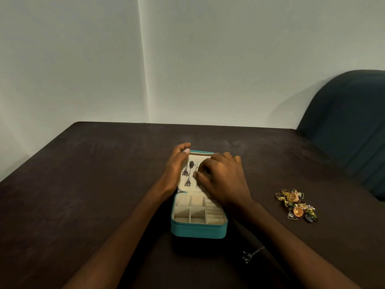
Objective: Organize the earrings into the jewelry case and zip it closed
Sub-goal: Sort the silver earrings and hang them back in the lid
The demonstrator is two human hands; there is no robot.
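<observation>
Head view, nearest first: one silver dangling earring (251,254) lies loose on the dark worktop (104,184), just in front of the case and not yet stored. Behind it sits the single teal jewelry case (199,227), open, with its cream compartments in the base all bare as far as I can see. To the right, well apart from the case, a heap of gold earrings (296,206) waits; the pieces are too tangled to count. Farther back, the raised lid panel (192,187) carries one long silver earring with several drops. The left hand (177,165) steadies the lid, its fingers curled round the lid's left and top edge. The right hand (220,180) has its fingers bunched at a thin chain on the panel, seemingly pinching it, though blur hides the contact. By my judgement the task is early: most earrings remain outside and zipping is still ahead.
</observation>
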